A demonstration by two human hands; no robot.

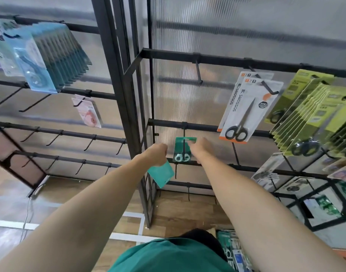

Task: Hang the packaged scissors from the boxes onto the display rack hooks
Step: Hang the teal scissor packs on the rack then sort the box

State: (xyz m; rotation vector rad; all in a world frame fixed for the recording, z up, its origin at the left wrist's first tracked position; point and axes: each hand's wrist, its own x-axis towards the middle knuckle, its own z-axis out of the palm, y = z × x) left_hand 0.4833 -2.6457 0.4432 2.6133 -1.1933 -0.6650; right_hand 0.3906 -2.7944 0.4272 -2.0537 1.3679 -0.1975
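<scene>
While left hand (157,154) grips one green pack (161,174), right hand (200,147) touches the hooked pack (185,149).

Green scissors pack (185,149): flat green card with pale-handled scissors, upright on a black rack hook (184,142) in the middle rail.
Second green pack (160,174): plain back showing, tilted, hanging below the left hand.
Rack (207,59): black bars.
</scene>
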